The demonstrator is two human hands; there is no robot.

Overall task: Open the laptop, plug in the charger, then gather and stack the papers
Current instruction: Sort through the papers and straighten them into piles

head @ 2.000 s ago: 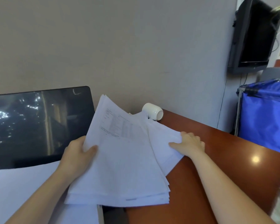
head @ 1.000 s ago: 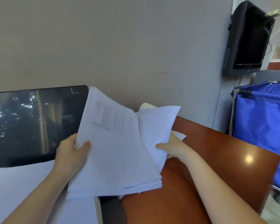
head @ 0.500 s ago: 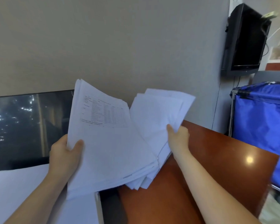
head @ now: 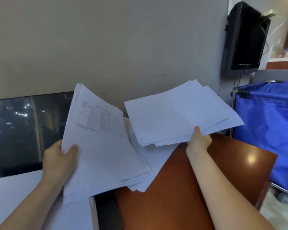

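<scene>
The left hand [head: 58, 161] grips the larger stack of papers [head: 103, 151] by its left edge, thumb curled over the top sheet and fingers underneath, holding it in the air just in front of the laptop [head: 23, 130], whose dark screen stands open. The right hand [head: 199, 141] pinches a smaller bundle of papers [head: 178, 113] at its near edge, thumb on top, well to the right of the laptop and above the tabletop [head: 173, 188].

The weaker hold looks like the right one. The bundle is held at one edge only, and its sheets are fanned with their corners out of line, so a quick swing toward the laptop would likely let the outer sheets slide free and drop onto the tabletop.

The larger stack has a few sheets [head: 156, 163] sticking out loosely at its lower right, and these could slip out if it tilts further. Bringing the two lots together unsquared would probably fold corners. The larger stack also sits close enough to the laptop to knock its screen.
</scene>
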